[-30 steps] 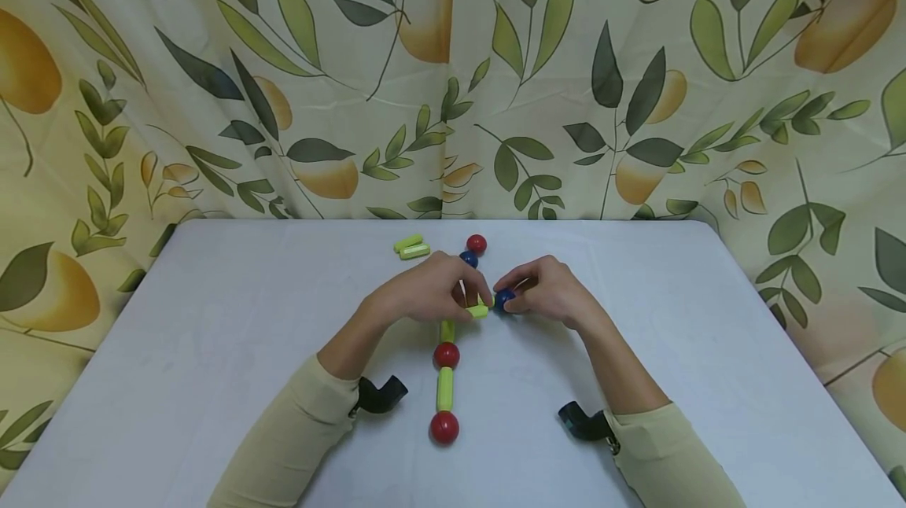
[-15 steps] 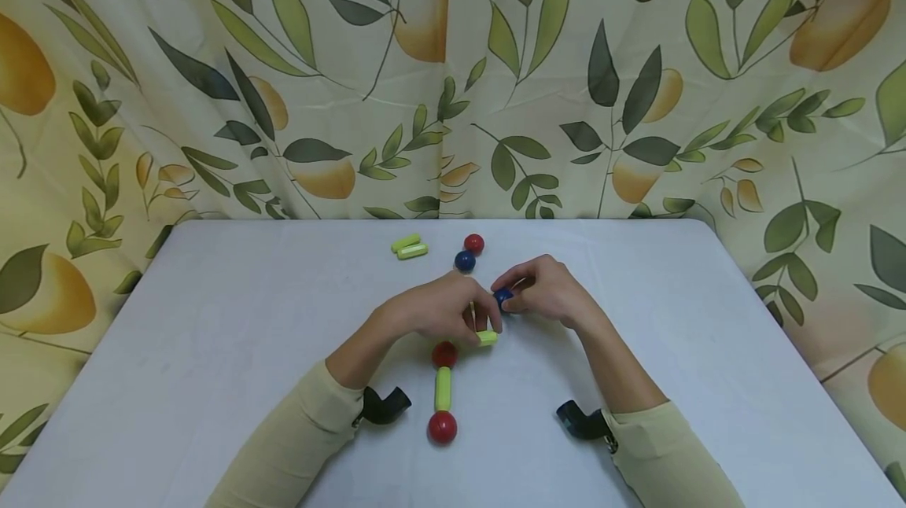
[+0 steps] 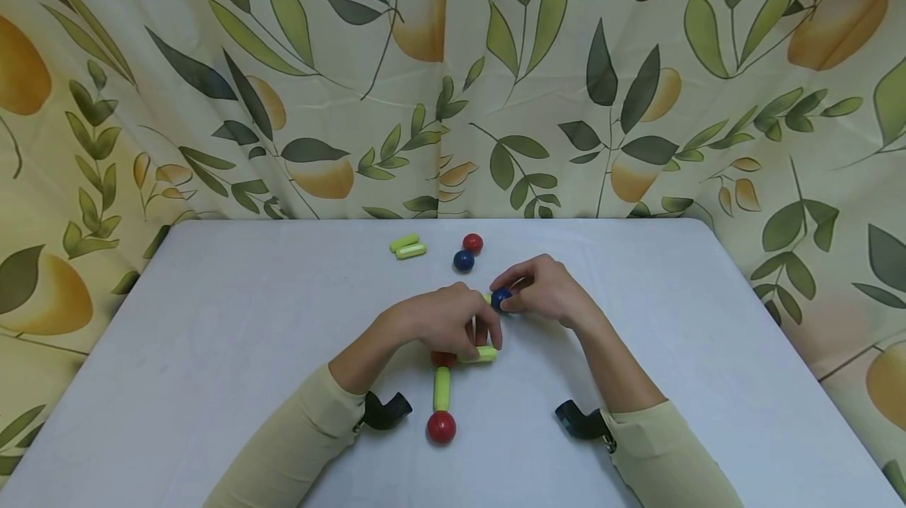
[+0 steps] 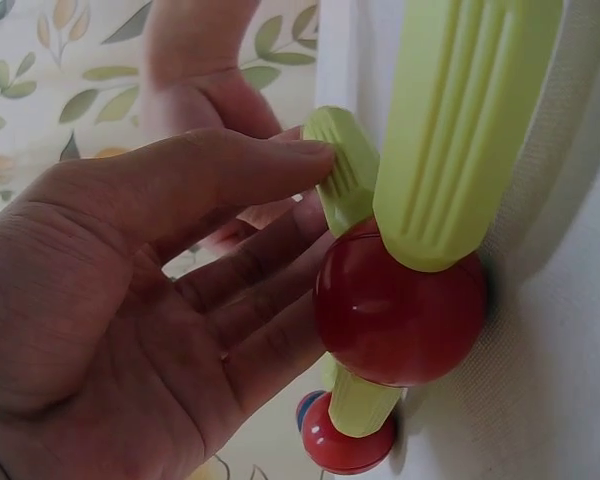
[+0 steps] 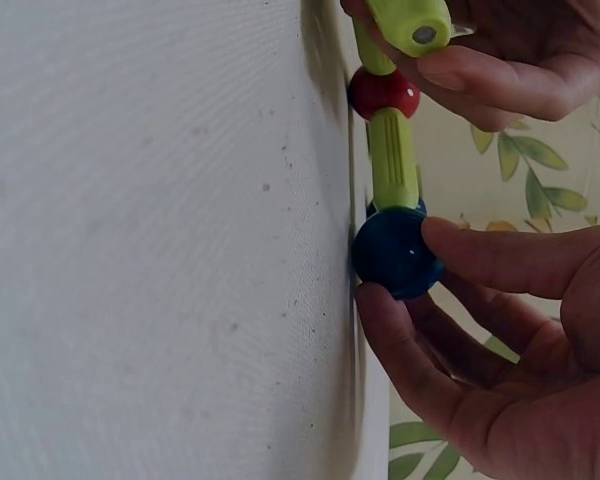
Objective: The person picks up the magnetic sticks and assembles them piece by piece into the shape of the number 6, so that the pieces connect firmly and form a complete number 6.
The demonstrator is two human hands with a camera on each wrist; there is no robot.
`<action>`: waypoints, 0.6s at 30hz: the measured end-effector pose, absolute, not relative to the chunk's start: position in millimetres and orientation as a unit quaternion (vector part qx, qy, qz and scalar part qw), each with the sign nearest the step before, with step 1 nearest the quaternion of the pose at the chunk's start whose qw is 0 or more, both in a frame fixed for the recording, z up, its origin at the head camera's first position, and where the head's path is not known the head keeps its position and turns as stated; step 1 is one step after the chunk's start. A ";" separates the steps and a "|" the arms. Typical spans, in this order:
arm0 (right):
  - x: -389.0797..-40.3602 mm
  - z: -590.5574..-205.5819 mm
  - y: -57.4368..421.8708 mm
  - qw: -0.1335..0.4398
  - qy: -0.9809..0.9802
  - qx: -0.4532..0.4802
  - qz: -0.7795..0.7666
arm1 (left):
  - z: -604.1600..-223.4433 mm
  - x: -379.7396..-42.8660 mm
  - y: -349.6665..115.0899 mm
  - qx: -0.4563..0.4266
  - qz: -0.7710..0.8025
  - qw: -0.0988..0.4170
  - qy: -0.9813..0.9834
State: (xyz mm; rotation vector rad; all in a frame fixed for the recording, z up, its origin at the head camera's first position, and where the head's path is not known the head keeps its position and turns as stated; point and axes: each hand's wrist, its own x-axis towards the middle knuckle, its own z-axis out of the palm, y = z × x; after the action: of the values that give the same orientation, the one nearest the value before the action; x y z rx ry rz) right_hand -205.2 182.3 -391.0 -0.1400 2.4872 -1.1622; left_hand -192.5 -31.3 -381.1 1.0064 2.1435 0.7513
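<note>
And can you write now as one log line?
left hand: pinches green stick beside red ball | right hand: holds blue ball | far side: two other sticks

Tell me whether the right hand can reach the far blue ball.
Probably yes: nothing shows between the right hand and the far blue ball, but it must likely first release the nearer blue ball it pinches.

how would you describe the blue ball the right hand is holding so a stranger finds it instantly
Start at the white table, and go to the right hand near its middle. Between that hand's thumb and fingers is the blue ball. Being held sets it apart: the other blue ball lies untouched beside a red ball.
</note>
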 end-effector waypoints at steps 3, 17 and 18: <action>-205.0 -390.6 182.1 0.195 0.888 -0.049 -0.413 | -381.3 -192.3 -31.0 0.381 0.282 0.324 0.819; -204.3 -390.6 181.7 0.193 0.890 -0.053 -0.410 | -379.1 -188.5 -28.4 0.390 0.255 0.306 0.830; -204.4 -390.8 181.7 0.193 0.890 -0.055 -0.410 | -379.0 -187.9 -28.2 0.388 0.255 0.307 0.831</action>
State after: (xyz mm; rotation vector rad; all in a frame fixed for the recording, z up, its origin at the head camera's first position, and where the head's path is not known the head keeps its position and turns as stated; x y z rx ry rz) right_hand -204.4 181.7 -390.8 -0.1531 2.4971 -1.1510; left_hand -187.9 -28.2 -379.0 1.0275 2.1976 0.6735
